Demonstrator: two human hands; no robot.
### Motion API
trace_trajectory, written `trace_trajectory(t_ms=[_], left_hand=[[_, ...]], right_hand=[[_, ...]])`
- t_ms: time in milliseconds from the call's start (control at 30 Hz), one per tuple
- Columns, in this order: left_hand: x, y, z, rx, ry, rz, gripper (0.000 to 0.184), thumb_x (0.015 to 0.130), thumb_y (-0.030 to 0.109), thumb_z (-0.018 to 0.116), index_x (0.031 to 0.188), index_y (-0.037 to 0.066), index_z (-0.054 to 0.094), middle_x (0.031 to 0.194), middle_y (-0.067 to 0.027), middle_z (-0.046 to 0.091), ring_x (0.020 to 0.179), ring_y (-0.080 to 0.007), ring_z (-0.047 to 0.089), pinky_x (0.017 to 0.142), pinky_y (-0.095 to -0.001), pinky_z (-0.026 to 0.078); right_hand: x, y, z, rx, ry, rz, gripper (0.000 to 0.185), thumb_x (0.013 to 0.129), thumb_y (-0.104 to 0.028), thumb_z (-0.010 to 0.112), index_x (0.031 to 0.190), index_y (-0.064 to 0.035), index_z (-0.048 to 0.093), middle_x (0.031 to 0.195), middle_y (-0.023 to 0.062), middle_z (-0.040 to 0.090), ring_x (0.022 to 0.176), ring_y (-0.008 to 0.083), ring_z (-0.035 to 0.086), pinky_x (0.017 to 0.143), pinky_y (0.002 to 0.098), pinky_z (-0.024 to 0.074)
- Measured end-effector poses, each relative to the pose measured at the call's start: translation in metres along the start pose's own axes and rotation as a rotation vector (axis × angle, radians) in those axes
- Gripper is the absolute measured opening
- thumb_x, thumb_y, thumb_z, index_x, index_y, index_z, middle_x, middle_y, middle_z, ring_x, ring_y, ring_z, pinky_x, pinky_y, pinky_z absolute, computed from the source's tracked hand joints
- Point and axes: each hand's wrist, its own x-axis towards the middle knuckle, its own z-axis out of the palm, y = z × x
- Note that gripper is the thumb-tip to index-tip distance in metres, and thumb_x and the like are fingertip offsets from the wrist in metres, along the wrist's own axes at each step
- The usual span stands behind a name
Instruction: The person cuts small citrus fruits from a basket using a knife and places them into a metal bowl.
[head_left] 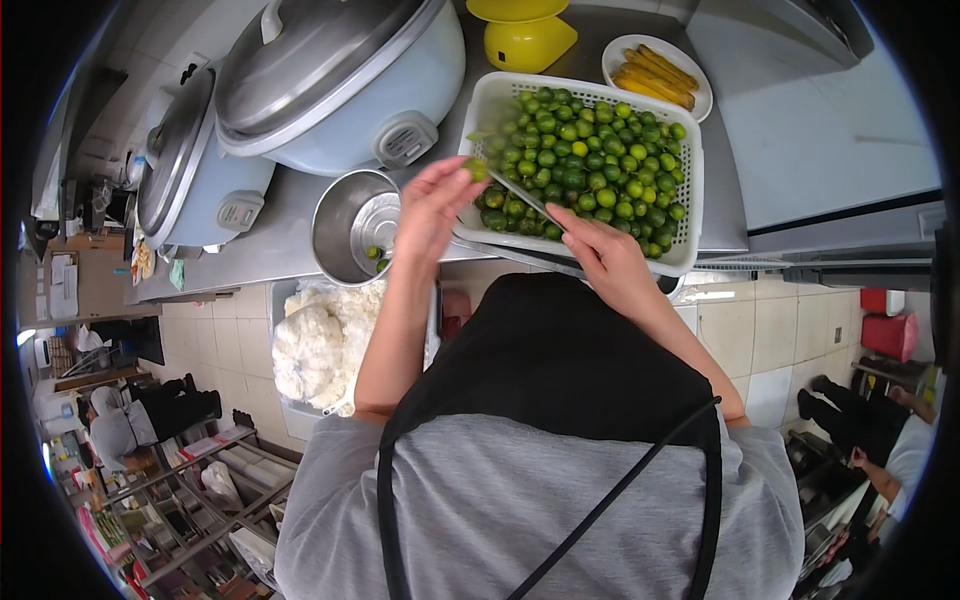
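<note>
My left hand (436, 205) pinches a small green lime (476, 168) between thumb and fingertips, over the left edge of a white plastic basket (686, 235). My right hand (604, 250) grips a knife (528, 198), its blade angled up and left so that the tip comes close to the lime. Whether the blade touches the fruit I cannot tell. Many green limes (590, 150) fill the basket, a few of them yellowish. Beside my left wrist stands a round steel pot (335, 235) with a few lime pieces (375, 254) at its bottom.
Two large rice cookers (330, 90) with metal lids stand at the left of the steel counter (290, 215). Behind the basket are a yellow kitchen scale (525, 40) and a white plate (707, 85) of long yellow-brown food. A tub (285, 400) holds bagged white stuff below. Other people work at both sides.
</note>
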Motion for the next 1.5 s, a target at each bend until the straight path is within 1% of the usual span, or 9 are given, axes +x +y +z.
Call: trace_trajectory(t_ms=[167, 233, 400, 467, 600, 800, 867, 900, 1500], left_hand=[[-0.016, 0.054, -0.071, 0.769, 0.214, 0.064, 0.024, 0.075, 0.008, 0.069, 0.097, 0.000, 0.063, 0.091, -0.0115, 0.065, 0.088, -0.0229, 0.062, 0.080, -0.0318, 0.049], [-0.021, 0.061, -0.075, 1.499, 0.318, 0.129, 0.023, 0.067, 0.006, 0.071, 0.089, 0.004, 0.067, 0.088, -0.0136, 0.065, 0.086, -0.0280, 0.060, 0.078, -0.0339, 0.047], [0.020, 0.007, -0.017, 1.675, -0.021, 0.542, 0.018, 0.062, 0.004, 0.069, 0.079, 0.006, 0.067, 0.079, -0.0123, 0.063, 0.086, -0.0287, 0.056, 0.076, -0.0355, 0.046], [0.043, -0.019, -0.002, 1.896, -0.198, 0.472, 0.021, 0.060, 0.003, 0.067, 0.080, 0.008, 0.066, 0.078, -0.0097, 0.063, 0.087, -0.0265, 0.054, 0.076, -0.0380, 0.044], [0.070, -0.051, -0.003, 2.200, -0.209, 0.660, 0.029, 0.058, 0.002, 0.065, 0.087, 0.010, 0.065, 0.083, -0.0081, 0.064, 0.085, -0.0258, 0.054, 0.074, -0.0400, 0.044], [0.034, -0.012, 0.014, 1.406, -0.106, 0.441, 0.032, 0.072, 0.002, 0.062, 0.104, 0.003, 0.058, 0.091, -0.0107, 0.061, 0.086, -0.0246, 0.059, 0.072, -0.0341, 0.048], [0.017, -0.008, 0.020, 0.397, -0.038, 0.036, 0.030, 0.082, 0.003, 0.057, 0.111, -0.001, 0.053, 0.101, -0.0109, 0.057, 0.091, -0.0231, 0.061, 0.074, -0.0301, 0.050], [0.012, -0.006, 0.021, 0.270, -0.065, -0.009, 0.030, 0.085, 0.003, 0.054, 0.115, -0.002, 0.050, 0.111, -0.0099, 0.053, 0.095, -0.0219, 0.061, 0.076, -0.0282, 0.050], [-0.001, -0.023, 0.029, 0.042, 0.020, 0.138, 0.026, 0.082, 0.000, 0.061, 0.108, -0.002, 0.055, 0.096, -0.0077, 0.061, 0.087, -0.0143, 0.060, 0.081, -0.0288, 0.049]], right_hand=[[-0.008, 0.022, -0.006, -0.012, 0.101, -0.021, 0.033, 0.089, -0.014, 0.052, 0.122, -0.0136, 0.055, 0.089, 0.0155, 0.062, 0.076, 0.0293, 0.060, 0.069, 0.0345, 0.0470], [-0.008, 0.021, -0.017, -0.006, 0.115, 0.076, 0.032, 0.090, -0.014, 0.052, 0.122, -0.0137, 0.055, 0.102, 0.0168, 0.063, 0.084, 0.0292, 0.062, 0.074, 0.0333, 0.0480], [-0.001, 0.014, -0.026, -0.041, 0.137, 0.102, 0.032, 0.089, -0.015, 0.052, 0.121, -0.0122, 0.055, 0.106, 0.0174, 0.061, 0.089, 0.0303, 0.062, 0.076, 0.0340, 0.0477], [0.002, 0.011, -0.024, -0.045, 0.164, 0.041, 0.031, 0.090, -0.015, 0.052, 0.121, -0.0118, 0.055, 0.107, 0.0174, 0.061, 0.088, 0.0305, 0.062, 0.076, 0.0341, 0.0477], [0.002, 0.005, -0.026, -0.047, 0.178, 0.017, 0.032, 0.090, -0.014, 0.052, 0.121, -0.0109, 0.054, 0.109, 0.0169, 0.061, 0.086, 0.0302, 0.062, 0.075, 0.0330, 0.0478], [-0.007, 0.005, -0.027, 0.058, 0.202, 0.062, 0.032, 0.090, -0.014, 0.052, 0.122, -0.0096, 0.053, 0.109, 0.0158, 0.061, 0.084, 0.0254, 0.062, 0.075, 0.0302, 0.0474], [-0.008, 0.004, -0.025, 0.079, 0.192, 0.077, 0.032, 0.090, -0.014, 0.051, 0.122, -0.0093, 0.053, 0.109, 0.0156, 0.061, 0.084, 0.0240, 0.062, 0.074, 0.0294, 0.0472], [-0.008, 0.005, -0.022, 0.108, 0.192, 0.047, 0.032, 0.091, -0.014, 0.051, 0.122, -0.0087, 0.053, 0.108, 0.0158, 0.061, 0.084, 0.0235, 0.062, 0.074, 0.0292, 0.0472], [-0.002, 0.000, 0.004, 0.135, 0.114, -0.027, 0.030, 0.090, -0.013, 0.052, 0.119, -0.0073, 0.055, 0.097, 0.0185, 0.063, 0.078, 0.0281, 0.062, 0.070, 0.0330, 0.0475]])
